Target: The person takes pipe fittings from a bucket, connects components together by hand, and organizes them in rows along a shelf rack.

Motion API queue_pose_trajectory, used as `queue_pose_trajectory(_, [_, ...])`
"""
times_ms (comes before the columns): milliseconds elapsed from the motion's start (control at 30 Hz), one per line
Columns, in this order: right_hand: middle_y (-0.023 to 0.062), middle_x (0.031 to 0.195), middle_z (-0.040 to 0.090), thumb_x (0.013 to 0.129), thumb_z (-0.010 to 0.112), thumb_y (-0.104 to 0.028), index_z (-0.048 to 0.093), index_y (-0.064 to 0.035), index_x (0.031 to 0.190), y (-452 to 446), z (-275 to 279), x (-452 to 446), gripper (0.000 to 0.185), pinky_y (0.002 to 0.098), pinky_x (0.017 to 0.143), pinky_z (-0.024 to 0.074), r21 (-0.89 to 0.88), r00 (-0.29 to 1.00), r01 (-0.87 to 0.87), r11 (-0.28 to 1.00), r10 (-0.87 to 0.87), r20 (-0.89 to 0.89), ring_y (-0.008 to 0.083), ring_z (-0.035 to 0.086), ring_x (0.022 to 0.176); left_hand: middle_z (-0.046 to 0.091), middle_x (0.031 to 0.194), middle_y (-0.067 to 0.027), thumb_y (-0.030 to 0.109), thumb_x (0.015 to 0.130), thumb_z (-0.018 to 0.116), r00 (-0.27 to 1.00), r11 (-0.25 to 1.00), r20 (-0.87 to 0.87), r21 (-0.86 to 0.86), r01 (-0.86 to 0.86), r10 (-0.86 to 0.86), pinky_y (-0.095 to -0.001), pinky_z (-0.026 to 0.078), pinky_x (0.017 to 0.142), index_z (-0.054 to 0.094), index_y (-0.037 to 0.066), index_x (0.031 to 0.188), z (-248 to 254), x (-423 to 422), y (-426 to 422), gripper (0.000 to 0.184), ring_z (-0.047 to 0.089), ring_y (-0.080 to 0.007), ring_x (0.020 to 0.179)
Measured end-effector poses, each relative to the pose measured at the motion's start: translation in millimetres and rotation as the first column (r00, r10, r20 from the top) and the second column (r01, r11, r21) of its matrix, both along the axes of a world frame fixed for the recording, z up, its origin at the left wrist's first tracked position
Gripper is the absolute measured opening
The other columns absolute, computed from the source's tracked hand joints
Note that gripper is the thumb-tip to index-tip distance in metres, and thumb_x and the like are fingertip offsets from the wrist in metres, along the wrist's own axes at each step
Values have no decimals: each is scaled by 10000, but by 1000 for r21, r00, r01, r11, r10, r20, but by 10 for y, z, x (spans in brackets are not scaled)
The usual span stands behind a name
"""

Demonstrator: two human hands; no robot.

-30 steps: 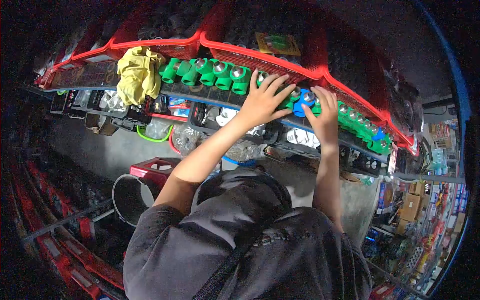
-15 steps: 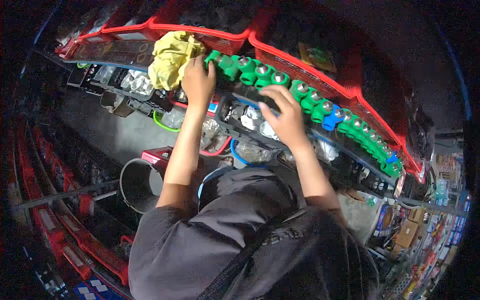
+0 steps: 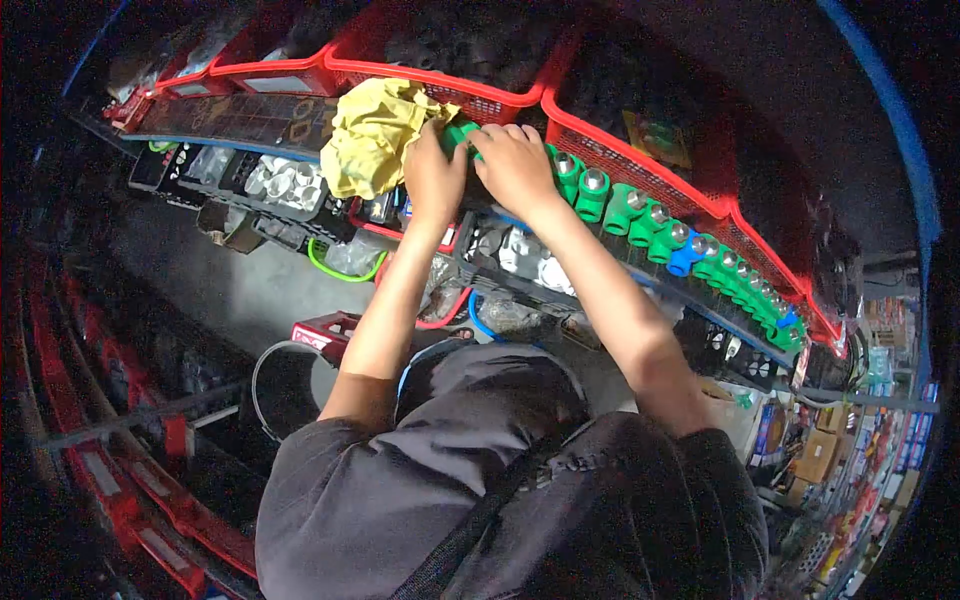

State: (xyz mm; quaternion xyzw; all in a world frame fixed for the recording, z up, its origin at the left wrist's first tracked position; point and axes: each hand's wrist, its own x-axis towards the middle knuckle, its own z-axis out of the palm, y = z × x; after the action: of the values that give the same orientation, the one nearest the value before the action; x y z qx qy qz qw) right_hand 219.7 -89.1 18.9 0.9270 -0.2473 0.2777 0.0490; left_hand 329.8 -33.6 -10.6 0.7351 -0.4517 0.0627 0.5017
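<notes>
My left hand is closed at the left end of a row of green pipe fittings, with its fingertips around a green pipe fitting. Close beside it, my right hand has its fingers curled over the same spot and covers part of the row. To the right, more green fittings with metal sockets stand along the shelf, with a blue fitting among them. A crumpled yellow cloth lies just left of my left hand. What sits under my right palm is hidden.
Red plastic baskets line the back of the shelf. Below its front edge are black crates with white fittings, a green-rimmed basket and a blue-rimmed one. A bucket stands on the floor at left.
My right hand has moved left and up along the row to meet my left hand, its fingers now curled. The view has shifted slightly.
</notes>
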Motion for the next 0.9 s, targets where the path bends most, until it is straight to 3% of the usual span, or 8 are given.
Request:
queue_pose_trajectory(133, [107,885,588,692,651,-144,567,-75,909,-14,112,-133,242,397,828,408,165,998,0,986,-10,60,280,564,843,594,924,-169,88,736,616,996,996,-21,-19,89,-89,-421,394,806,539,21,1062,146,-127,85,342,523,-346,899])
queue_pose_trajectory(233, [118,962,589,715,664,-171,566,-23,946,7,157,-302,291,397,824,425,264,989,-2,964,-38,143,323,540,933,591,930,-157,70,731,620,970,955,-27,-181,233,-242,-412,397,805,546,21,1042,55,-106,0,324,525,-342,908])
queue_pose_trajectory(300, [108,929,583,687,677,-168,562,-24,899,18,117,-397,280,391,844,424,170,966,18,985,-61,250,283,533,954,588,923,-146,47,725,624,947,935,-62,-193,298,-315,-395,397,809,565,21,998,53,-162,-2,280,524,-329,918])
queue_pose_trajectory(367, [113,953,580,687,678,-164,568,-19,895,-13,100,-460,276,389,857,421,155,972,12,988,-48,230,284,517,983,588,914,-137,33,712,628,943,908,83,-255,331,-321,-387,398,805,576,28,973,71,-243,2,266,525,-320,903])
queue_pose_trajectory(567, [97,1019,588,691,681,-162,599,-49,947,68,193,-560,292,387,897,390,161,987,84,983,-104,119,264,519,1019,550,959,-140,35,692,641,938,925,-1,-171,341,-346,-383,397,824,556,21,1002,3,-245,-23,322,507,-314,932])
queue_pose_trajectory(633, [79,1022,589,693,677,-173,600,-70,978,64,202,-595,312,382,902,381,160,990,66,985,-85,117,247,521,1014,519,1039,-158,69,683,659,895,880,-103,-260,397,-434,-383,386,868,526,16,1057,-19,-225,-5,400,495,-320,984])
queue_pose_trajectory(767, [77,1032,587,700,670,-172,593,-76,1007,68,192,-641,331,382,905,380,132,986,41,990,-62,157,251,520,1015,430,1226,-193,172,657,716,852,850,-27,-97,518,-522,-393,317,990,418,6,1215,-95,-212,44,654,403,-343,1163])
queue_pose_trajectory(900, [86,1042,584,714,660,-157,589,-73,1016,80,250,-699,322,378,897,395,176,983,26,984,-57,173,266,517,1026,413,1255,-198,191,656,724,847,846,-20,-64,530,-532,-401,306,999,409,10,1231,-92,-183,34,681,390,-349,1178])
